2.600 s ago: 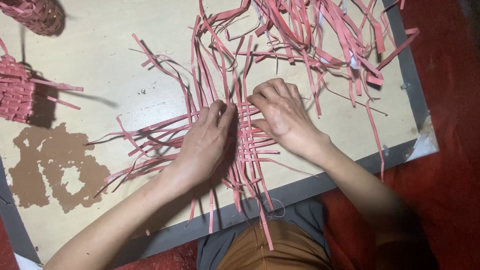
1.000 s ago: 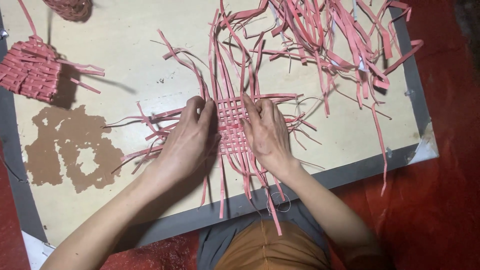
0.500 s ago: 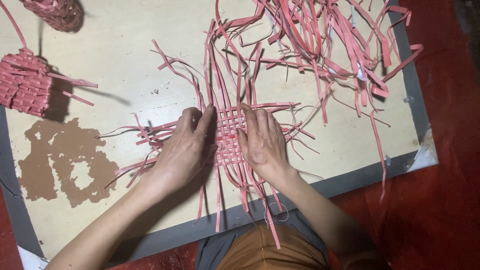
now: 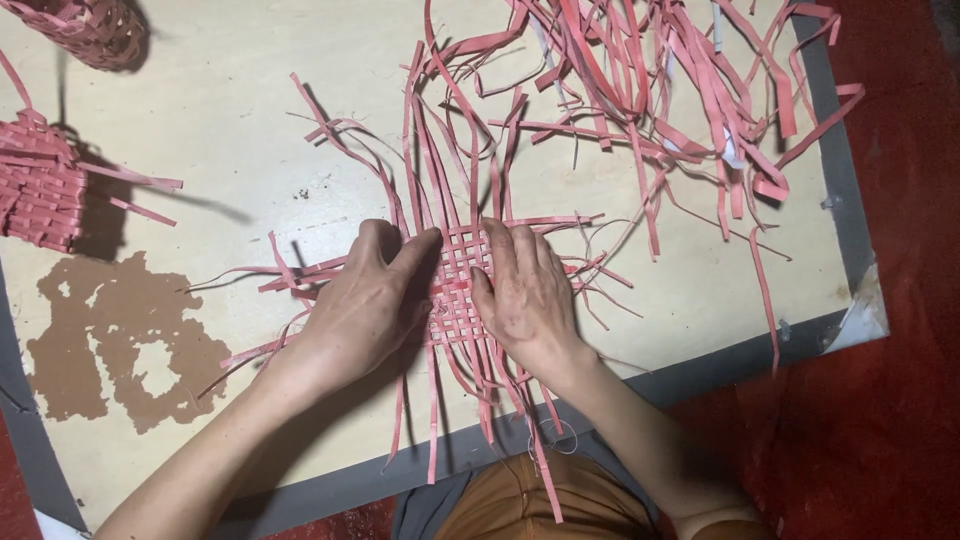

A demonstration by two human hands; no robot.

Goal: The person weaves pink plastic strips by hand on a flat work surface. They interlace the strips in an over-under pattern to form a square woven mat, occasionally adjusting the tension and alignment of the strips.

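- Your left hand lies palm down on the pink woven mat, fingers together and stretched flat, fingertips pressing the weave's left edge; it pins the strips and clamps nothing.
- Your right hand lies flat on the mat's right side, fingers close together and pointing away from you, likewise pressing and not gripping.
- Between your two hands a small square of checker weave shows, tight and even; that patch is the part done, by the look of it a basket base in its early stage.
- Beyond your fingertips the upright strips run on unwoven, curling loose across the board; more free ends trail past your wrists towards your lap.
- Out to the left of your left hand the cross strips fan away unwoven, so most of their length seems yet to be worked in.
- Further off, up and to the right of your right hand, a tangled heap of spare pink strips waits on the pale board.
- Far left of your left hand sits a partly woven pink piece with loose ends; a woven basket shows at the top corner.
- A brown patch of worn surface lies below your left forearm.
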